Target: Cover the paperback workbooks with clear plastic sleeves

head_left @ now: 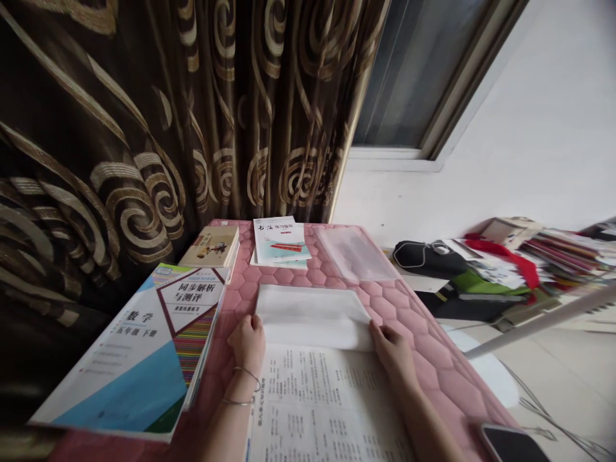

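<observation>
An open book (327, 404) with printed text lies in front of me on the pink table, its pages turned sideways to my view. Across its far end is a whitish, smooth book cover (312, 314), with a folded edge along the near side. My left hand (249, 338) pinches the cover's left edge, thumb on top. On the opposite edge, my right hand (392, 346) grips it between thumb and fingers. Both hands are closed and level with each other. The fingers underneath are hidden.
Workbooks (144, 353) are stacked at left beside a smaller tan book (212, 247). Thin booklets (282, 240) and a frosted plastic sheet (356, 253) lie at the table's back. A phone (513, 443) rests near the right edge. Beyond stand piled papers (500, 269) and a dark pouch (428, 256).
</observation>
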Tool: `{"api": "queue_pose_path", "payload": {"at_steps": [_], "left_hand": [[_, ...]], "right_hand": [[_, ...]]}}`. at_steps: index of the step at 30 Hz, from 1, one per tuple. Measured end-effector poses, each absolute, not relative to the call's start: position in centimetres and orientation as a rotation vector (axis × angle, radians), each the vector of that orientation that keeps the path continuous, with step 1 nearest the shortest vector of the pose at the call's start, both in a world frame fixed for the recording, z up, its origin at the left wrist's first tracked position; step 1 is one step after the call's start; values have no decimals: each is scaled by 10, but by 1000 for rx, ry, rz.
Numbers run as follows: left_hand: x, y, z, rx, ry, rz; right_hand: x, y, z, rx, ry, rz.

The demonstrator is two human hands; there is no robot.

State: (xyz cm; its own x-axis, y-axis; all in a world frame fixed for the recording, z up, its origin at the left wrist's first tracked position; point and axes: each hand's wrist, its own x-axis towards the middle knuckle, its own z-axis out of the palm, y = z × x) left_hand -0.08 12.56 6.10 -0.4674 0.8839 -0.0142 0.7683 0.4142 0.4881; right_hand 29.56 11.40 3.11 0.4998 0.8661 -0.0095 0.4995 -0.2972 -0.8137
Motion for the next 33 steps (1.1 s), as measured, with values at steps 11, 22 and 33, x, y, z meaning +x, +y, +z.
{"api": "queue_pose_path", "payload": {"at_steps": [11,22,33], "left_hand": [[1,126,60,1508,2462,533],[1,129,56,1492,2483,540],[-5,124,73,1431,2395,530]], "right_hand": [[284,125,39,-2166,-1186,467],[293,107,38,-1993,-1135,572],[280,119,35,-2204,-1231,398]]}}
